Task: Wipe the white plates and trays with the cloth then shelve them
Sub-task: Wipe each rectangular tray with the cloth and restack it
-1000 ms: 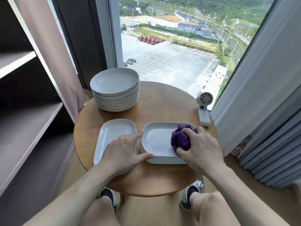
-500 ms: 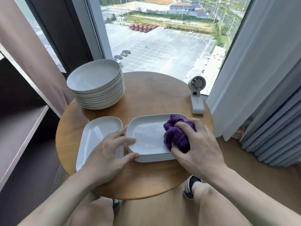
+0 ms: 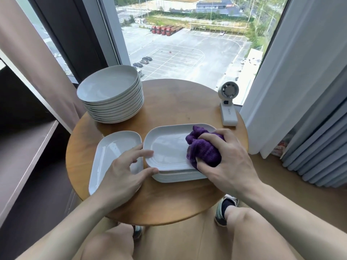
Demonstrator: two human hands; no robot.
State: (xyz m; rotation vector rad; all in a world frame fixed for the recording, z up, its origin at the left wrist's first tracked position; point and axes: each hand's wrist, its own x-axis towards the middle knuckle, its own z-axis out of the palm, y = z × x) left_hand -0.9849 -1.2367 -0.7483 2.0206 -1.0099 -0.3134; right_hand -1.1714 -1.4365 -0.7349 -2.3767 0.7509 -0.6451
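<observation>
As we look down, the tall window (image 3: 178, 44) fills the far side, flanked by a white curtain (image 3: 293, 72) on the right and a brownish curtain (image 3: 33, 59) on the left. A dark shelf unit (image 3: 22, 156) runs down our left side. Between them stands the round wooden table (image 3: 178, 104), which bears all the crockery.

At its far left sits the stack of round white plates (image 3: 112, 98). Nearer us, right of centre, lies the stack of rectangular white trays (image 3: 165, 145). Just beside it on the left, a single white tray (image 3: 110, 152) lies flat on the wood, its near end reaching the table's edge.

Our left hand (image 3: 122, 177) hovers over that single tray with its fingers spread. The forefinger lies nearly straight on the left rim of the top tray and the thumb presses against the stack's near left corner. It braces the trays without closing round them. Our right hand (image 3: 231, 160) rests on the right side of the top tray, fingers and thumb curled tight round the bunched purple cloth (image 3: 202, 151). The cloth is pressed down onto the tray's surface and right rim.

A small white fan (image 3: 228, 104) stands at the table's far right edge, apart from the trays. Below the table, a shoe (image 3: 223, 211) shows on the wooden floor.
</observation>
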